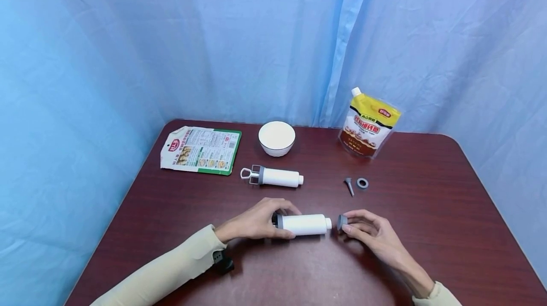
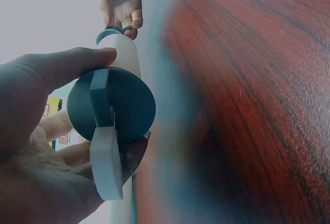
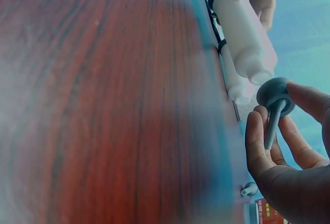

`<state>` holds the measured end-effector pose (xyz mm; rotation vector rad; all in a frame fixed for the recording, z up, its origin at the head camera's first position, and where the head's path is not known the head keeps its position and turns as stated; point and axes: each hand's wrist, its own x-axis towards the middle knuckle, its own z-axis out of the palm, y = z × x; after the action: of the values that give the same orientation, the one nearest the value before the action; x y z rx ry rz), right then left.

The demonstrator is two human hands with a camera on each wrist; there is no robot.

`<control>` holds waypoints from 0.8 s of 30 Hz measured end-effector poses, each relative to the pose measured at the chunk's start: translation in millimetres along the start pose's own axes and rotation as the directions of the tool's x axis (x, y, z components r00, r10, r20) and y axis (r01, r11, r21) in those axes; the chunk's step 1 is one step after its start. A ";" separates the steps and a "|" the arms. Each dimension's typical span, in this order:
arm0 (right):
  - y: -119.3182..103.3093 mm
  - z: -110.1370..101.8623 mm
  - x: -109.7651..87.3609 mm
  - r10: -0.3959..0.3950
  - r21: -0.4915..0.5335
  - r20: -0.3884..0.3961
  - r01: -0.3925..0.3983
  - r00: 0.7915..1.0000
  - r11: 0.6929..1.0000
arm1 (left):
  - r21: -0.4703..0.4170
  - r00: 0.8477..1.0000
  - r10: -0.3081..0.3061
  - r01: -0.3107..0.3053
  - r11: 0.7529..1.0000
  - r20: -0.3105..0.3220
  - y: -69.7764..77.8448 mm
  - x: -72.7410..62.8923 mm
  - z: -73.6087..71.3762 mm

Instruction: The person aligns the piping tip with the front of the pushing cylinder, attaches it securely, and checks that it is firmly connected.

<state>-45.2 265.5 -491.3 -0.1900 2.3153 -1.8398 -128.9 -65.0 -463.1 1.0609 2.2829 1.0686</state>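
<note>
My left hand (image 1: pixel 258 220) grips a white piston-type dough press (image 1: pixel 305 224) round its grey collar end, thumb on one side and fingers on the other. The press lies level, its narrow threaded mouth pointing right. In the left wrist view the grey end cap (image 2: pixel 134 100) and white pull handle (image 2: pixel 106 167) face the camera. Just off the mouth, my right hand (image 1: pixel 378 237) pinches a grey nozzle cap (image 3: pixel 275 92) between thumb and fingers. A thin grey tube (image 3: pixel 275 126) sticks out of the cap toward the palm.
A second white press (image 1: pixel 279 177) lies beyond the held one. To its right are a small grey nozzle (image 1: pixel 349 186) and a grey ring (image 1: pixel 362 183). Farther back stand a white bowl (image 1: pixel 277 151) and a spouted pouch (image 1: pixel 368 128); a flat packet (image 1: pixel 202 150) lies at left.
</note>
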 end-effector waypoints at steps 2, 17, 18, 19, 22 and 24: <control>1.1 2.6 1.2 -0.008 0.004 0.005 0.008 1.000 1.000 | -0.016 1.000 -0.002 0.002 1.000 0.001 0.0 -0.3 -0.8; -6.0 18.0 6.1 -0.012 -0.069 0.006 0.013 1.000 0.998 | -0.080 1.000 0.000 0.003 0.997 0.031 0.9 -0.8 -5.2; -6.5 18.4 6.2 -0.016 -0.075 0.004 0.016 1.000 0.997 | -0.077 0.999 0.001 0.002 0.997 0.033 1.2 -0.9 -5.6; -7.2 18.8 6.3 -0.019 -0.076 0.004 0.020 1.000 0.997 | -0.076 0.999 0.002 0.001 0.997 0.035 0.8 -0.7 -5.8; -8.5 19.9 6.2 -0.033 -0.075 0.009 0.034 0.999 0.997 | -0.074 0.999 0.000 0.004 0.997 0.044 0.2 -0.7 -6.6; -9.5 21.2 6.7 -0.049 -0.059 0.021 0.050 0.999 0.997 | -0.076 0.999 -0.007 0.011 0.997 0.052 -1.0 -0.6 -7.1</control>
<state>-47.3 241.8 -487.1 -0.2750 2.3741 -1.7840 -133.4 -69.2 -459.4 1.0354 2.1859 1.1029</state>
